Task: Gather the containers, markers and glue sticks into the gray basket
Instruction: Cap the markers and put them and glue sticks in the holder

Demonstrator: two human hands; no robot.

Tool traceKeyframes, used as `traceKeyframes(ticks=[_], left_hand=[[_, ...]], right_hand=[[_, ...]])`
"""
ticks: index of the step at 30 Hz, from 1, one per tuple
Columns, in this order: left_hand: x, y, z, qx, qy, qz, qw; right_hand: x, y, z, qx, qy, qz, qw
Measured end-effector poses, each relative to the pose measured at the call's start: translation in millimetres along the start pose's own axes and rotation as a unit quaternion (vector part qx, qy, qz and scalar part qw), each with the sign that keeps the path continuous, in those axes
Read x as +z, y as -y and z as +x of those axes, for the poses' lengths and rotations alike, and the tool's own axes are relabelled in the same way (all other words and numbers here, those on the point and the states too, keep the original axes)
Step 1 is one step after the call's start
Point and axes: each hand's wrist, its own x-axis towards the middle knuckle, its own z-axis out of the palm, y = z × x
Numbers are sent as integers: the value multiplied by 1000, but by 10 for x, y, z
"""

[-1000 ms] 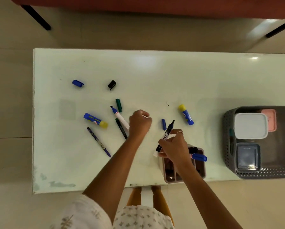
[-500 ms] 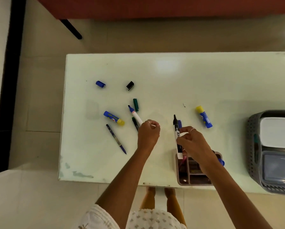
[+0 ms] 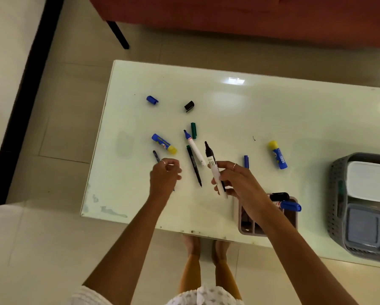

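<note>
My right hand (image 3: 239, 183) grips an uncapped black marker (image 3: 213, 166) with a white barrel, held above the table with its tip pointing away from me. My left hand (image 3: 164, 177) hovers with curled fingers over a thin blue pen (image 3: 155, 155); whether it grips the pen is hidden. On the table lie a blue-tipped white marker (image 3: 194, 148), a thin dark pen (image 3: 194, 166) and two blue-and-yellow glue sticks (image 3: 163, 144) (image 3: 277, 154). The gray basket (image 3: 336, 194) at the right edge holds a white-lidded container (image 3: 369, 181) and a gray container (image 3: 365, 227).
A pinkish divided organizer (image 3: 292, 216) with a black and a blue marker stands under my right wrist at the near edge. Loose caps lie about: blue (image 3: 152, 100), black (image 3: 189, 106), green (image 3: 193, 130), small blue (image 3: 246, 161). A red sofa stands beyond the table.
My left hand moved left, away from the white marker to above the thin blue pen. My right hand carried the black marker forward and left. The view panned left.
</note>
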Motion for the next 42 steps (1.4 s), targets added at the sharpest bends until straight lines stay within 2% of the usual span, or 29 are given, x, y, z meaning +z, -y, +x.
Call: traceKeyframes(ticks=[5, 12, 17, 22, 27, 30, 31, 33, 35, 37, 38, 40, 42], left_hand=[[-286, -61, 195, 18, -37, -11, 999], [-337, -310, 522, 43, -49, 2, 998], [-60, -621, 834, 130, -45, 122, 983], [359, -1005, 1259, 231, -37, 242, 942], [633, -1084, 1541, 270, -12, 395, 878], [615, -1022, 1597, 305, 9, 436, 846], [605, -1011, 1599, 311, 27, 426, 849], [593, -1038, 1540, 289, 52, 347, 891], [587, -1085, 1405, 219, 55, 210, 951], [570, -1117, 1197, 109, 92, 25, 990], [555, -1127, 1075, 53, 123, -75, 988], [496, -1153, 828, -20, 180, -239, 954], [458, -1188, 619, -51, 215, -327, 919]], right_hand=[[126, 52, 59, 4, 2, 37, 999], [222, 93, 273, 37, -60, 47, 996], [188, 94, 428, 45, -88, 73, 992], [94, 108, 556, 56, -99, 58, 992], [5, 128, 660, 57, -124, 4, 991], [-21, 125, 668, 42, -141, -13, 989], [-24, 123, 662, 35, -144, -17, 989], [-22, 130, 632, 17, -151, -36, 988], [-20, 140, 585, -15, -164, -89, 982], [-24, 150, 509, -53, -180, -133, 973], [-22, 159, 457, -69, -185, -150, 969], [-8, 186, 339, -97, -192, -178, 960], [3, 211, 232, -122, -202, -192, 953]])
